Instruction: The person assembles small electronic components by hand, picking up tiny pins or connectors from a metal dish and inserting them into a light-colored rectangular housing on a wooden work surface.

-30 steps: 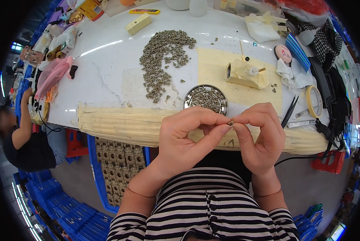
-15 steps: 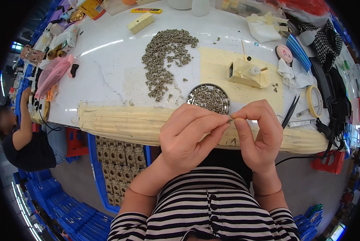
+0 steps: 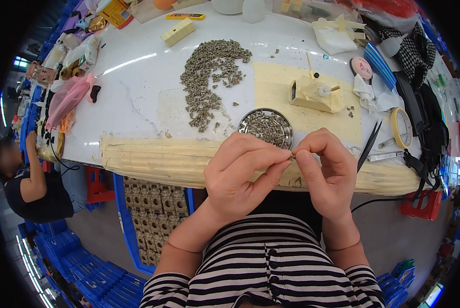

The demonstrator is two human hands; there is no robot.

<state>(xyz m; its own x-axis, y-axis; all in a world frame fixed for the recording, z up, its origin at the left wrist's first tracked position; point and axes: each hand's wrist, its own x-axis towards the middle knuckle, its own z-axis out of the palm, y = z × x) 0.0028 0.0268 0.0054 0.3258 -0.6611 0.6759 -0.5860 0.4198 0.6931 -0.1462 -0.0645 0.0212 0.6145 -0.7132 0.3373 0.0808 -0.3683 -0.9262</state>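
My left hand (image 3: pixel 244 172) and my right hand (image 3: pixel 328 172) meet fingertip to fingertip above the padded front edge of the table. Between their pinched fingers is a tiny metal part (image 3: pixel 292 157), mostly covered, its shape too small to make out. Just beyond the fingers sits a round metal dish (image 3: pixel 241 114) holding many small grey-brown metal pieces (image 3: pixel 266 127). A large heap of similar small metal parts (image 3: pixel 199 82) is spread in a curve on the white table behind the dish.
Right of the dish stands a tape-covered block (image 3: pixel 312 95) with a stick. Black tweezers (image 3: pixel 369 146) and a tape roll (image 3: pixel 403 128) lie farther right. A blue tray of metal housings (image 3: pixel 153 218) is below the table's left front. A co-worker (image 3: pixel 27 179) sits far left.
My right hand has shifted slightly left and its fingers have curled a little, still pinching at the tiny part. My left hand stays nearly in place.
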